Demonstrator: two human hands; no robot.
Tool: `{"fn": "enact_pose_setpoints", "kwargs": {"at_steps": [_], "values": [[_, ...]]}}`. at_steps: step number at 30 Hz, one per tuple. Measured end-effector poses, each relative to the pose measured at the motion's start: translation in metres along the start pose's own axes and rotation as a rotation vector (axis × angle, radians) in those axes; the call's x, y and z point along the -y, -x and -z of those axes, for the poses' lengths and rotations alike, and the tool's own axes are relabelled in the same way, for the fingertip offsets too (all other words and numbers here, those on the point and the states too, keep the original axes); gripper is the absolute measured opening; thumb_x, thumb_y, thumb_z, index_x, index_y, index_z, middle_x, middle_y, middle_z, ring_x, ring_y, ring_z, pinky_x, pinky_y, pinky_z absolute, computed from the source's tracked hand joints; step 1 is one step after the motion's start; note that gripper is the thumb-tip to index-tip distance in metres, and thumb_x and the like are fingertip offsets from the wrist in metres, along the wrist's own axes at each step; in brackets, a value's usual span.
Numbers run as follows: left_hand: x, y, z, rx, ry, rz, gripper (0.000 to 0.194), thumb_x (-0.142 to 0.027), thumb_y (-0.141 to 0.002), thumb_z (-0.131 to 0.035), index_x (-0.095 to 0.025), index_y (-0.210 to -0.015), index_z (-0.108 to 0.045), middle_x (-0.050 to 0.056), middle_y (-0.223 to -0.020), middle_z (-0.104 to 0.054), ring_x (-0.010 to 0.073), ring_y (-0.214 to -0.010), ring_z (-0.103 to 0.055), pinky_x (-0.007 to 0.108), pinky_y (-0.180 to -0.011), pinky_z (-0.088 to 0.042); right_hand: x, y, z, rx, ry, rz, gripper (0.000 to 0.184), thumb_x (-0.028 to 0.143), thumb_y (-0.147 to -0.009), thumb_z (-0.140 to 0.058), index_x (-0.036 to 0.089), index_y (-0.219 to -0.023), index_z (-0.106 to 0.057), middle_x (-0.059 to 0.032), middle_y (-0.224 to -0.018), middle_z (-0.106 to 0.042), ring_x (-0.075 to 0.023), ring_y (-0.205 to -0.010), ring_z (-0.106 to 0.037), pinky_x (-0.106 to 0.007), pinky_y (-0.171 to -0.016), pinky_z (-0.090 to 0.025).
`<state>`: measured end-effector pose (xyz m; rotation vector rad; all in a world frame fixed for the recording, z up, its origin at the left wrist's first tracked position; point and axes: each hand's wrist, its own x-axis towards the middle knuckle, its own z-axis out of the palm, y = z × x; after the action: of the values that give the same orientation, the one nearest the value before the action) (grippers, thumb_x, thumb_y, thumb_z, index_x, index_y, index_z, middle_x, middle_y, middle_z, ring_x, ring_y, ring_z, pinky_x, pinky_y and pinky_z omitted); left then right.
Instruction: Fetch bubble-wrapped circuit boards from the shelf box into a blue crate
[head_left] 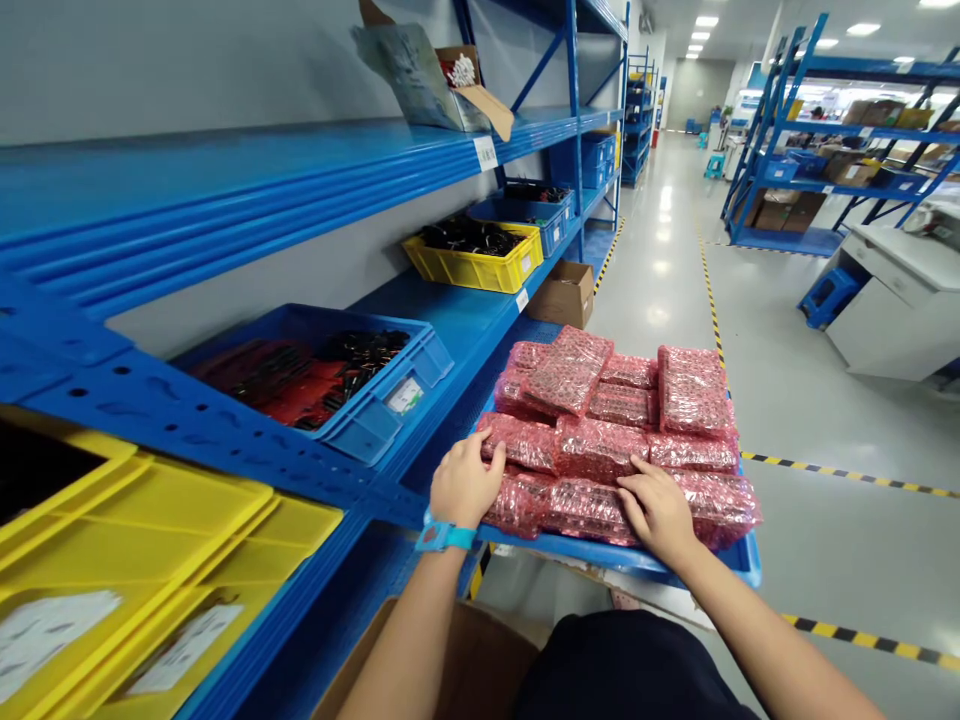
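Observation:
Packages in pink bubble wrap (592, 510) lie stacked in a blue tray (739, 568) in front of me. My left hand (466, 482), with a turquoise wristband (444, 534), rests against the left end of the near stack, its fingers bent over the edge and its thumb apart. On the front packages lies my right hand (660, 508), palm down, fingers spread a little and touching the wrap. Neither hand lifts a package. Two flat packages, a tilted one (571, 368) and another (691, 388) at the right, lie on top at the back.
Blue shelving (300, 185) runs along my left, with a blue bin (367, 400) and a yellow bin (480, 262) of dark parts. Yellow crates (150, 530) stand lower left. Cardboard boxes (562, 295) sit by the shelf. An aisle (664, 270) with striped floor tape extends ahead; a white desk (900, 290) stands right.

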<state>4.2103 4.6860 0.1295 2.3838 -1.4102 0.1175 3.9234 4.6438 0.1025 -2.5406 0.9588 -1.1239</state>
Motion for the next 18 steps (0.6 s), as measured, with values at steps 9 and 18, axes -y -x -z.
{"fn": "enact_pose_setpoints", "kwargs": {"at_steps": [9,18], "values": [[-0.023,-0.033,-0.005,-0.026,-0.039,0.124,0.033,-0.04,-0.089,-0.04,-0.014,-0.101,-0.057,0.02,-0.119,-0.053,0.0323,-0.112,-0.054,0.044,-0.091,-0.044,0.001,0.003,-0.006,-0.063,0.038,-0.124,0.026,0.027,-0.094,-0.044,0.018,-0.102,-0.067,-0.0091,-0.09,-0.065,-0.0196,-0.089,-0.065,-0.032,-0.074,-0.055],[-0.027,-0.044,-0.008,0.037,-0.035,0.143,0.03,-0.04,-0.089,-0.039,-0.016,-0.1,-0.054,0.017,-0.101,-0.063,0.0338,-0.097,-0.06,0.043,-0.082,-0.045,0.031,-0.011,0.0,-0.022,0.062,-0.024,0.032,0.034,-0.089,-0.053,0.016,-0.113,-0.062,-0.0168,-0.123,-0.057,-0.0297,-0.121,-0.049,-0.054,-0.101,-0.042]]}}
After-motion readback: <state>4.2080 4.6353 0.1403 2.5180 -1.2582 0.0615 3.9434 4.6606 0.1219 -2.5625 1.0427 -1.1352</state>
